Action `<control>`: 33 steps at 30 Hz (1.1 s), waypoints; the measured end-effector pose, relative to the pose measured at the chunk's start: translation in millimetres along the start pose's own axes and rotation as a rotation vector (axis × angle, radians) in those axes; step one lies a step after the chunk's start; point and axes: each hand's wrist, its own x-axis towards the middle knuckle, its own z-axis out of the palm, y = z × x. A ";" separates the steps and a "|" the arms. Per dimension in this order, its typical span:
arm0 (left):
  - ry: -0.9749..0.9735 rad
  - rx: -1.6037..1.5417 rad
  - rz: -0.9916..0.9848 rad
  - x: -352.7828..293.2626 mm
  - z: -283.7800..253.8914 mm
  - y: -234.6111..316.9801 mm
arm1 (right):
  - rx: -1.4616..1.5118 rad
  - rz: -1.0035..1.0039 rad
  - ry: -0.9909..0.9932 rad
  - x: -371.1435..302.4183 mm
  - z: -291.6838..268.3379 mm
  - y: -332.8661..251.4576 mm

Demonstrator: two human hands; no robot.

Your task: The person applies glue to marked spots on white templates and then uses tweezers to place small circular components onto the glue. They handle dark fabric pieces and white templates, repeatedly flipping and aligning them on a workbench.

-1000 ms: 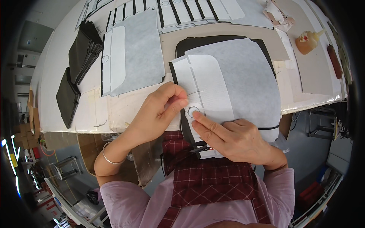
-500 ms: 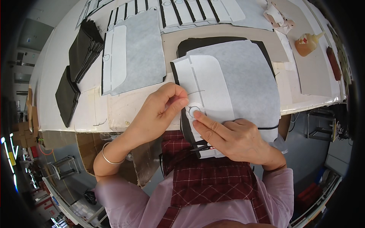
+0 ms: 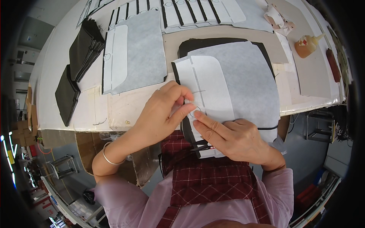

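A grey-white backed fabric panel [image 3: 251,83] with a white strip along its left part lies in front of me, over black pieces, overhanging the table edge. My left hand [image 3: 167,106] pinches thumb and forefinger together at a small round white patch [image 3: 195,113] near the panel's left edge; what is between the fingertips is hidden. A dark thread [image 3: 199,91] trails beside those fingertips. Two fingers of my right hand [image 3: 237,138] press by the patch. Its other fingers curl around small dark-bladed scissors [image 3: 203,148], the blade pointing left and the handle mostly hidden.
Another backed panel [image 3: 142,53] lies to the left, beside stacks of folded black pieces [image 3: 85,51]. Overlapping strip-edged panels [image 3: 190,13] lie at the back. At right are a squeeze bottle of amber liquid [image 3: 307,45], a dark reddish-brown bar [image 3: 333,65] and grey board [image 3: 313,78].
My left hand has moved slightly right, its thumb and forefinger now partly covering the round patch that showed more fully before. My right hand stays in place.
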 end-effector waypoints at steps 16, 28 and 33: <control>-0.016 -0.023 -0.038 1.8 -3.6 -0.4 | 0.020 0.015 0.025 0.3 2.2 0.4; 0.120 0.268 0.155 19.7 0.2 -13.7 | 0.040 0.023 0.017 2.1 -0.7 -0.1; 0.162 0.275 -0.029 -2.7 -28.2 -11.9 | 0.028 0.016 0.025 1.5 -0.1 0.6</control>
